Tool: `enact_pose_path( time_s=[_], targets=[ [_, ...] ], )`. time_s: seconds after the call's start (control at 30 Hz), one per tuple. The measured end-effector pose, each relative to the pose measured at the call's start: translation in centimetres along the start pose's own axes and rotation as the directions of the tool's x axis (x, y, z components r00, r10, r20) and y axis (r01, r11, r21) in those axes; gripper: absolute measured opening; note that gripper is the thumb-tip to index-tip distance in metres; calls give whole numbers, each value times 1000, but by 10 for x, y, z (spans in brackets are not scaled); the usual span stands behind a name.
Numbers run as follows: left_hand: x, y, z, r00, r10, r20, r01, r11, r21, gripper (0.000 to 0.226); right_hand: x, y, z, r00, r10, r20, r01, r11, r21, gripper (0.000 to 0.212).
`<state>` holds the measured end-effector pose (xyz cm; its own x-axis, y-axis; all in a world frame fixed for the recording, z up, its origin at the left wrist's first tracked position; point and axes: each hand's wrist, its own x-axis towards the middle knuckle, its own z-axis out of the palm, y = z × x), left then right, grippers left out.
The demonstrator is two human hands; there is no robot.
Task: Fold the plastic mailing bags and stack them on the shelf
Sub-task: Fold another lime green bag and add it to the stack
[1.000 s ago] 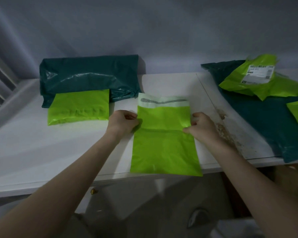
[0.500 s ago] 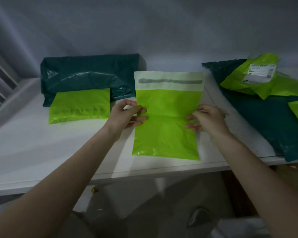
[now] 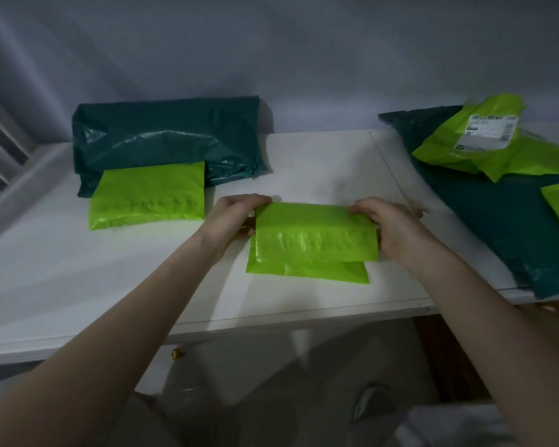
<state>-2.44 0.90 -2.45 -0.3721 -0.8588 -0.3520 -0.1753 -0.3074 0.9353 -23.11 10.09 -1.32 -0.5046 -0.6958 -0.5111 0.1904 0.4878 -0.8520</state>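
1. Over on the far left of the white shelf (image 3: 320, 162), a dark green mailing bag (image 3: 162, 137) sat folded against the wall, and a folded lime bag (image 3: 147, 195) lay on its front edge, hanging partly onto the bare shelf.
2. Next came the left hand (image 3: 236, 217). Its grip was closed on the left edge of the lime bag being folded (image 3: 313, 237), fingers curled over the top of the fold and thumb tucked under, as far as I could tell.
3. That bag lay at the middle of the shelf, near the front edge. Its top half was doubled toward the person, so the upper layer covered most of the lower one and only a strip of the bottom layer stuck out at the near side. The upper flap looked slightly lifted, not pressed flat.
4. The right hand (image 3: 388, 224) mirrored it: grip shut on the right edge of the same fold, fingers on top, a bit blurry.
5. Just past that hand, the shelf surface looked scuffed and stained.
6. On the far right sat the unfolded pile (image 3: 504, 208): a big dark green bag spread flat and hanging over the front edge, with crumpled lime bags on top, one showing a white shipping label (image 3: 491, 130). It lay well apart from the bag in the hands.
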Motion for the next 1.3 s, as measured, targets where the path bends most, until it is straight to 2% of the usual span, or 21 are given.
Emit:
enact_pose_path(
  time_s=[0.03, 0.07, 0.13, 0.3, 0.53, 0.7, 0.8, 0.93, 1.03, 1.1, 1.17, 1.23, 1.3],
  targets=[
    [-1, 0, 0, 1000, 8, 9, -8, 999, 39, 25, -1, 1, 0, 1000, -18, 18, 19, 999, -51, 11],
    [-1, 0, 1, 1000, 15, 20, -16, 997, 71, 24, -3, 2, 0, 998, -45, 43, 50, 993, -103, 15],
    [-1, -1, 2, 999, 11, 46, -16, 995, 101, 29, -9, 3, 1, 991, -86, 102, 99, 987, -129, 30],
    [3, -5, -3, 993, -10, 117, -8, 988, 152, 47, -15, 2, 4, 981, -61, 182, 86, 987, -137, 57],
    [0, -8, -5, 988, 48, 145, -83, 965, 248, 50, -22, 10, 9, 973, -118, 197, 163, 959, -231, 62],
    [-2, -9, -5, 976, 129, 173, -188, 901, 391, 51, -20, 17, 10, 967, -167, 191, 217, 935, -281, 67],
    [-2, -10, -4, 964, 172, 201, -254, 813, 524, 53, -14, 21, 9, 961, -211, 177, 260, 909, -325, 66],
    [-1, -12, -1, 948, 221, 231, -318, 593, 739, 60, -8, 22, 5, 944, -295, 145, 323, 749, -578, 75],
    [-2, -12, 0, 954, 209, 215, -290, 466, 836, 65, -9, 19, 3, 952, -253, 174, 301, 654, -694, 75],
    [-3, -12, -2, 965, 205, 166, -240, 421, 875, 70, -9, 19, 2, 960, -222, 168, 272, 621, -735, 71],
    [-5, -13, -3, 942, 316, 118, -230, 348, 909, 67, -13, 19, 5, 955, -262, 139, 266, 546, -794, 60],
    [-8, -16, 0, 870, 476, 128, -298, 302, 905, 61, -16, 20, 9, 896, -435, 89, 318, 488, -813, 56],
    [-11, -18, 8, 816, 549, 180, -389, 293, 873, 68, -21, 21, 17, 771, -630, 96, 437, 413, -799, 57]
  ],
)
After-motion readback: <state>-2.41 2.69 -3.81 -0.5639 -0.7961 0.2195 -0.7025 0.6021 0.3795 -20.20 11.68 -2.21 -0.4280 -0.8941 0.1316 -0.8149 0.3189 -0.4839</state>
